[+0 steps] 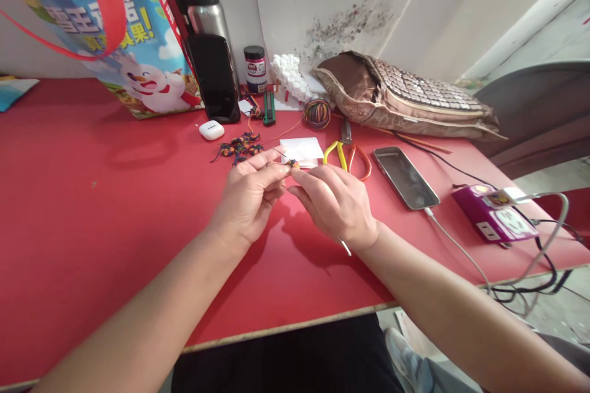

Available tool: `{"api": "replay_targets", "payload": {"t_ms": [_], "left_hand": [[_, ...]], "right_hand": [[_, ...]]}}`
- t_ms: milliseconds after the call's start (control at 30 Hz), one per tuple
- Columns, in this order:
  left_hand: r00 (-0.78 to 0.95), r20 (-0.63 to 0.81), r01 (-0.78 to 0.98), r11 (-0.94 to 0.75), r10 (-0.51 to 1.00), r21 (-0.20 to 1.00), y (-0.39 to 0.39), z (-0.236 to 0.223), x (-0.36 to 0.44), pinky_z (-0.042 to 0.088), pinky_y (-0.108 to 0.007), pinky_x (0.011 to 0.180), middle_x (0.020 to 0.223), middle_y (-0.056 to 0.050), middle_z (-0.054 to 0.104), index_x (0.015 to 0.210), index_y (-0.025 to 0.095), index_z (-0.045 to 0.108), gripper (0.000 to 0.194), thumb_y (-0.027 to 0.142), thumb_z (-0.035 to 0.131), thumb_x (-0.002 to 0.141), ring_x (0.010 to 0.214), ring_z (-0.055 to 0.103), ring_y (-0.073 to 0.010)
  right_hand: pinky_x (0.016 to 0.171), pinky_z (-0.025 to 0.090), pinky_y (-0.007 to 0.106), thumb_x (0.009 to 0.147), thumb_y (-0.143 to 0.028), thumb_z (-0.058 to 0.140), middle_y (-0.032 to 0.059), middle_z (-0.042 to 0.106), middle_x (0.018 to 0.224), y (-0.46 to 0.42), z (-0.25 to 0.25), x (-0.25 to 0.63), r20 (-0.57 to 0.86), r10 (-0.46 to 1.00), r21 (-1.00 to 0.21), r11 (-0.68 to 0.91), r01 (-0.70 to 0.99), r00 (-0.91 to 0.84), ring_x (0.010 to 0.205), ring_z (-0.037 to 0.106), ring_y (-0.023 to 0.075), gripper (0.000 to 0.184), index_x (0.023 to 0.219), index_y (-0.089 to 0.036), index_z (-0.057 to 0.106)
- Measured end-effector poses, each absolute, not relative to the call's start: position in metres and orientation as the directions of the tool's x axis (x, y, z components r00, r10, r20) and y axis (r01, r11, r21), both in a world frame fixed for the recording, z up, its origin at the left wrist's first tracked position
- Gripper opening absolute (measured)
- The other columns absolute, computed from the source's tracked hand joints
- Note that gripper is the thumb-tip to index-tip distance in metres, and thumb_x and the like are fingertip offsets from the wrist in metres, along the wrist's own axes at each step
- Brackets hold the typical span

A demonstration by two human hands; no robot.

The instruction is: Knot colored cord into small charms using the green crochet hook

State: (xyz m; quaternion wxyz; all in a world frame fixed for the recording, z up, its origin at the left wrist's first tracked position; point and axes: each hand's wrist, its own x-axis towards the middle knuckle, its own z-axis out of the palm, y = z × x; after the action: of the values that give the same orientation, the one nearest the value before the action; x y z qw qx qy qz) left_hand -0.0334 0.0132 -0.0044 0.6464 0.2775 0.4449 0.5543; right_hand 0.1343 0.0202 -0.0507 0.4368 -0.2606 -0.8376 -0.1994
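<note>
My left hand (253,190) is closed in a pinch on a small piece of multicoloured cord work (292,163), dark with orange. My right hand (334,199) meets it from the other side, fingers closed around a thin stick-like tool (345,247). The tool's pale end sticks out below the palm; its working tip is hidden at the fingertips. A short dark strand rises from the cord work. Just beyond my left hand lie several similar knotted cord pieces (239,147). Behind the fingers is a folded white paper (302,150). A ball of multicoloured cord (316,114) sits farther back.
Yellow-and-orange-handled pliers (348,156) and a charging phone (405,178) lie to the right, near a purple power strip (498,215). At the back stand a shopping bag (142,73), a thermos (207,18), an upright phone (214,77), a jar (255,69) and a brown cushion (405,95).
</note>
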Motion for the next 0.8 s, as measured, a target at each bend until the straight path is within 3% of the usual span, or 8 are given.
{"api": "replay_targets", "payload": {"t_ms": [100, 167, 300, 500, 667, 800], "left_hand": [[-0.121, -0.08, -0.316, 0.038, 0.989, 0.948, 0.009, -0.007, -0.033, 0.047, -0.021, 0.064, 0.075, 0.003, 0.066, 0.112, 0.013, 0.079, 0.047, 0.011, 0.085, 0.066, 0.068, 0.058, -0.0093], [-0.141, 0.017, -0.219, -0.048, 0.99, 0.974, 0.008, -0.008, -0.033, 0.05, -0.024, 0.069, 0.078, 0.003, 0.067, 0.12, 0.014, 0.079, 0.052, 0.011, 0.084, 0.068, 0.074, 0.061, -0.0117], [-0.126, 0.112, -0.055, -0.12, 0.986, 0.991, 0.008, -0.008, -0.037, 0.049, -0.027, 0.067, 0.08, 0.002, 0.067, 0.127, 0.02, 0.082, 0.054, 0.011, 0.079, 0.074, 0.072, 0.058, -0.0134], [-0.09, 0.173, 0.035, -0.171, 0.981, 0.985, 0.012, -0.009, -0.045, 0.044, -0.027, 0.062, 0.08, 0.002, 0.063, 0.133, 0.02, 0.082, 0.056, 0.011, 0.077, 0.078, 0.067, 0.053, -0.0117], [0.081, 0.218, 0.101, -0.225, 0.973, 0.969, 0.019, -0.015, -0.054, 0.041, -0.024, 0.057, 0.082, 0.001, 0.063, 0.134, 0.019, 0.083, 0.062, 0.006, 0.075, 0.074, 0.062, 0.045, -0.0087], [0.232, 0.228, 0.131, -0.262, 0.946, 0.956, 0.021, -0.014, -0.059, 0.044, -0.023, 0.059, 0.084, -0.001, 0.063, 0.13, 0.021, 0.085, 0.057, 0.007, 0.076, 0.076, 0.07, 0.053, -0.0111]], "right_hand": [[0.066, 0.058, 0.035, 0.11, -0.019, 0.062, 0.0128, 0.08, 0.091, 0.014, -0.051, 0.13, 0.831, 0.319, 0.047, 0.776, 0.629, -0.456, 0.076, 0.073, 0.0235, 0.019, 0.125, -0.01, 0.067], [0.069, 0.06, 0.034, 0.109, -0.017, 0.063, 0.013, 0.081, 0.093, 0.011, -0.049, 0.129, 0.827, 0.356, -0.028, 0.798, 0.602, -0.434, 0.08, 0.075, 0.0234, 0.02, 0.127, -0.011, 0.067], [0.072, 0.062, 0.032, 0.108, -0.017, 0.064, 0.0116, 0.082, 0.097, 0.008, -0.045, 0.132, 0.831, 0.405, -0.166, 0.835, 0.524, -0.382, 0.083, 0.078, 0.0216, 0.019, 0.126, -0.017, 0.069], [0.071, 0.06, 0.028, 0.103, -0.016, 0.073, 0.0071, 0.082, 0.094, 0.01, -0.037, 0.141, 0.789, 0.535, -0.439, 0.835, 0.333, -0.303, 0.078, 0.076, 0.0164, 0.013, 0.114, -0.02, 0.078], [0.065, 0.055, 0.025, 0.096, -0.013, 0.079, 0.0028, 0.081, 0.082, 0.016, -0.023, 0.153, 0.607, 0.744, -0.723, 0.663, 0.193, -0.28, 0.07, 0.071, 0.0126, 0.007, 0.096, -0.018, 0.084], [0.054, 0.044, 0.024, 0.09, -0.014, 0.081, -0.0008, 0.07, 0.065, 0.022, -0.012, 0.162, 0.41, 0.869, -0.901, 0.433, 0.027, -0.276, 0.058, 0.056, 0.0093, 0.012, 0.08, -0.017, 0.084]]}}
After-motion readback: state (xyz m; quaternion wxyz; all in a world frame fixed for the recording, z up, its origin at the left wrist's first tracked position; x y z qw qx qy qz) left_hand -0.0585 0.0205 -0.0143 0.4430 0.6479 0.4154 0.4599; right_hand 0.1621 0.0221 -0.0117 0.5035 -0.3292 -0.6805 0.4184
